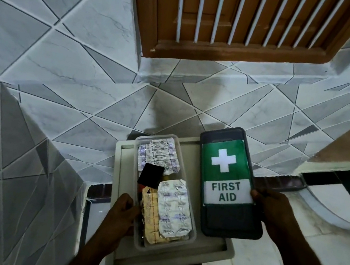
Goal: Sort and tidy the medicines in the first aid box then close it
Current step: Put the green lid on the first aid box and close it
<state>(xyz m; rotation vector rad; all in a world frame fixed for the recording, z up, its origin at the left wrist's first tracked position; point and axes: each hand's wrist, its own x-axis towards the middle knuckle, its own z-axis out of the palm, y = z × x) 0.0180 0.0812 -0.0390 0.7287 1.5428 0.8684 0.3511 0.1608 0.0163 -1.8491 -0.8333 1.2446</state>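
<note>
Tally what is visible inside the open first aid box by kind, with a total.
Silver blister packs: 2 at least, possibly stacks
Tan printed packets: 1
Black flat items: 1
Total: 4 visible, more may lie beneath

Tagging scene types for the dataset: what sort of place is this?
Probably a tiled room in a home. Marble-look tiles cover the wall, a barred wooden window sits above, and the box rests on a small plastic stand.
</note>
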